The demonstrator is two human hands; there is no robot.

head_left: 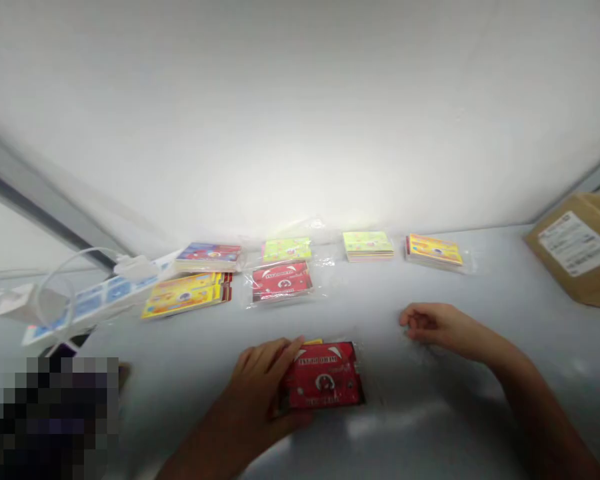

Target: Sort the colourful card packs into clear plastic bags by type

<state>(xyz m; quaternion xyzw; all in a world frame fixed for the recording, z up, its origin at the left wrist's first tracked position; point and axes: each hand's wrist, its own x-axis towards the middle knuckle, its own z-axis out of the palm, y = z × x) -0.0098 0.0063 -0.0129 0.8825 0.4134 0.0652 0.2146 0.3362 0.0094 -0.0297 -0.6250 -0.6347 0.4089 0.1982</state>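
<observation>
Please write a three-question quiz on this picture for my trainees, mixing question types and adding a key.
1. Which of the wearer's hands holds the nearer red card pack?
2. True or false: the cardboard box stands at the picture's left edge.
3. What colours show on top of the rightmost card stack?
A. Blue and purple
B. Yellow and orange
C. Lime green

Key:
1. The left hand.
2. False; the cardboard box is at the right edge.
3. B.

Single head-worn view, looking from above the table (195, 353), facing forward and down, at close range, white wall (300, 120) beyond the table
</observation>
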